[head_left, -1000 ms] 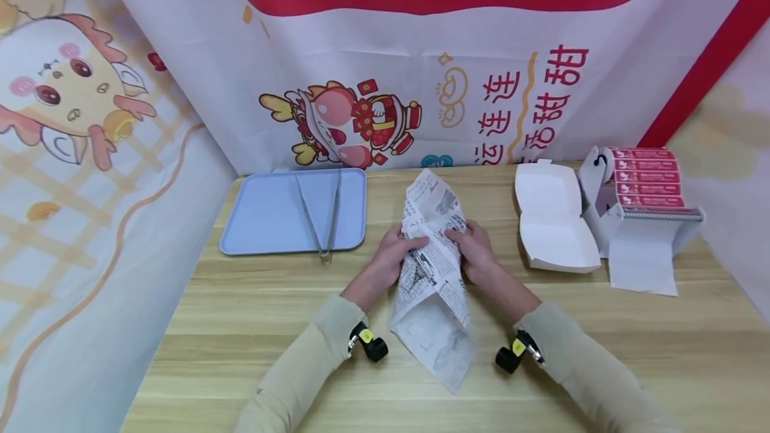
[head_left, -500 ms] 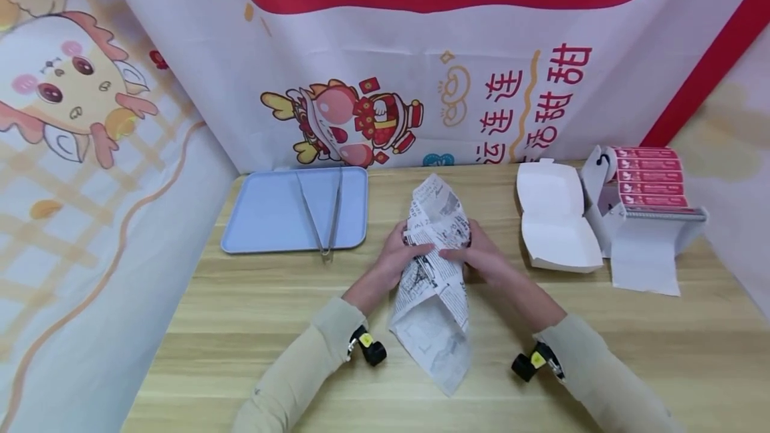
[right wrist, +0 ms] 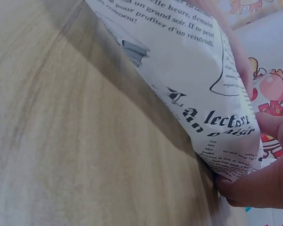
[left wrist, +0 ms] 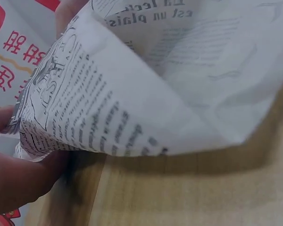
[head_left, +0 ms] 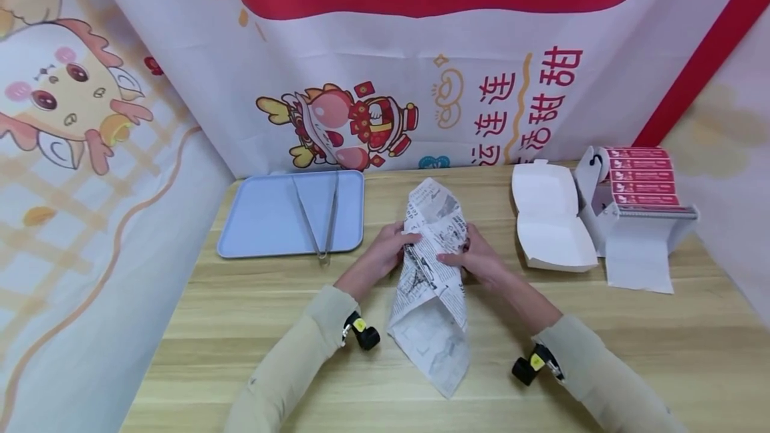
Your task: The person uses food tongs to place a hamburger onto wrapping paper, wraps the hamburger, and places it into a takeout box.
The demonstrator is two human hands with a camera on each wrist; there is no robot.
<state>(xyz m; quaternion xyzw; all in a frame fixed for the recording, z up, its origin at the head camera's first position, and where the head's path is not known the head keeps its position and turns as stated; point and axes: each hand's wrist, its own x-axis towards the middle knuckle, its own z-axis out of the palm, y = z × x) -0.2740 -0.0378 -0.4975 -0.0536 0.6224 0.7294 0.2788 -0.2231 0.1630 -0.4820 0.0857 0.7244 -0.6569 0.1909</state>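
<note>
A newspaper-print wrapping paper [head_left: 434, 266], folded into a long packet, lies between my hands in the head view. What it may wrap is hidden. My left hand [head_left: 386, 250] grips its left side, thumb on top. From the right, my right hand [head_left: 483, 260] holds the packet's other side, thumb also over the upper face. The near end of the paper spreads loose as an unfolded flap. In the left wrist view the paper [left wrist: 80, 89] gapes beside the flap; in the right wrist view the fingers pinch the printed paper [right wrist: 179, 70] near its far part.
At the left a blue tray [head_left: 252, 222] bears metal tongs [head_left: 327, 232], their near end over its edge. An open white takeaway box [head_left: 553, 236] stands at right, beside a dispenser [head_left: 637, 212] with a roll of red labels. A printed cloth hangs behind the table [head_left: 252, 313].
My right thumb has shifted down and inward on the paper, and the right forearm has swung a little outward. The left hand holds nearly the same place; the packet's far end sits slightly nearer.
</note>
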